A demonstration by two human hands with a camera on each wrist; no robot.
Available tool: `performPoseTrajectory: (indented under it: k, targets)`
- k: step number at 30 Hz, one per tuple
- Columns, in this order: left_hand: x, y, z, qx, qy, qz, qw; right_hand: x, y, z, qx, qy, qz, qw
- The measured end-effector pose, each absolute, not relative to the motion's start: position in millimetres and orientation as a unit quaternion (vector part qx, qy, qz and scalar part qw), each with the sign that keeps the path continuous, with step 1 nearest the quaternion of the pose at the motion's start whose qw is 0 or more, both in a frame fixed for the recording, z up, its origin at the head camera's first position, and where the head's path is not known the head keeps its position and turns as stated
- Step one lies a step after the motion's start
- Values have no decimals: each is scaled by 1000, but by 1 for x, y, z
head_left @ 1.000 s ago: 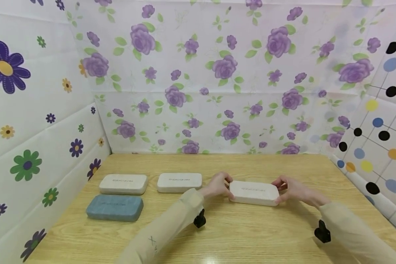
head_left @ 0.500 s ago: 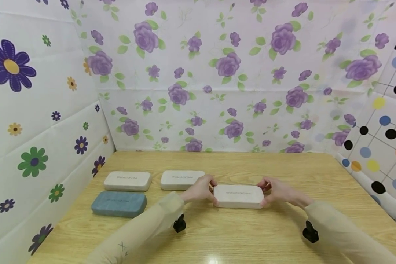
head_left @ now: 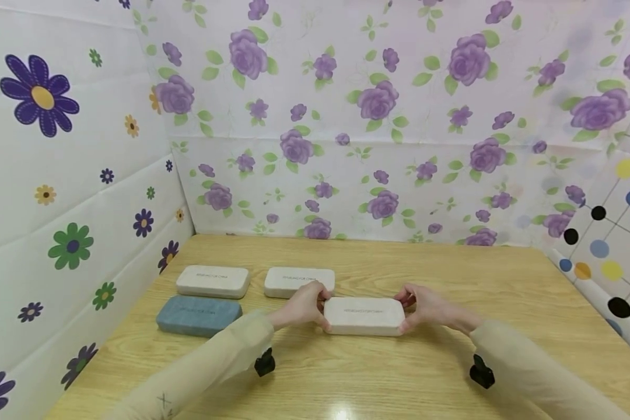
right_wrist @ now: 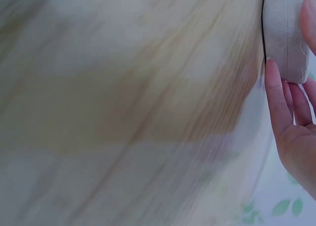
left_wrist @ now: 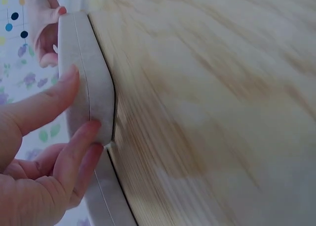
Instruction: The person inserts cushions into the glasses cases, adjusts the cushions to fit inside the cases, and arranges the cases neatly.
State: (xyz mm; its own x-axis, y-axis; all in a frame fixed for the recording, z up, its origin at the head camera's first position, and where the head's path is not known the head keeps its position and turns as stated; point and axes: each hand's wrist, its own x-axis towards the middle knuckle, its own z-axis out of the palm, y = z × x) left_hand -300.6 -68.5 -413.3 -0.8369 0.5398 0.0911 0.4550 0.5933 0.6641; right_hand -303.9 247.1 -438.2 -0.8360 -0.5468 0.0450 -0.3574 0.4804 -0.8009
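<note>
A white glasses case [head_left: 364, 317] with small dark lettering on its lid lies lengthwise before me on the table. My left hand [head_left: 305, 306] pinches its left end between thumb and fingers, and my right hand [head_left: 426, 308] grips the right end. In the left wrist view a thin seam runs along the side of the case [left_wrist: 83, 63], which appears down at the wooden surface. The right wrist view catches only one end of the case [right_wrist: 286, 35], with fingertips against it. Just behind my left hand sits another white glasses case [head_left: 296, 279], its front right corner partly covered.
Farther left, a third white glasses case [head_left: 213, 280] lies behind a blue glasses case [head_left: 199, 315]. The wooden table [head_left: 378, 379] ends at a purple-flowered cloth [head_left: 346, 186] at the back. Patterned cloth walls [head_left: 105, 221] flank it on both sides.
Both hands have brought the held white case leftward and a little toward me, beside the other cases. The head view has turned slightly right. The remaining cases stay in place on the table.
</note>
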Motion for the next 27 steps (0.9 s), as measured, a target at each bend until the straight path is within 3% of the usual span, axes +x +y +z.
performPoseTrajectory:
  k: [8,27]
  targets:
    - [-301,-110,-409,266,883,378,80,-303,202,-439,-286,848,-436,96]
    - [-306,-177,-397,261,850,417,190,-300,135,-443,-301,839,-449,66]
